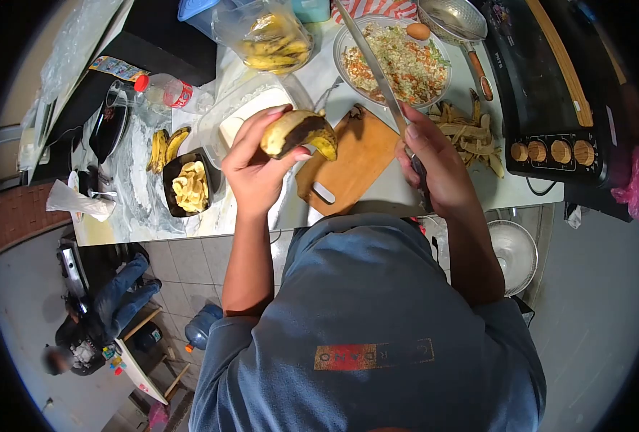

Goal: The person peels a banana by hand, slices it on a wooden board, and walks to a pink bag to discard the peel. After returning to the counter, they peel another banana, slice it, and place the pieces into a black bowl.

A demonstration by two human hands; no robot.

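Raised over the counter, my left hand (253,169) is closed round a partly peeled banana (301,135) with dark patches on its skin. My right hand (438,162) grips a long knife (374,63) by its dark handle, blade pointing up and away. Between and below the hands lies a wooden cutting board (355,162) with a slot in it. Behind the banana is a clear plastic container (215,119) with pale contents. Banana peels (471,137) are piled right of my right hand. A black bowl (168,189) of pale yellow pieces stands at the left.
A plate (341,65) of chopped vegetables with an egg (418,31) is at the back, beside a metal strainer (453,20). Bagged bananas (273,47), loose bananas (167,147) and a bottle (179,95) stand left. A black stove (550,129) is right. Another person (100,309) sits at lower left.
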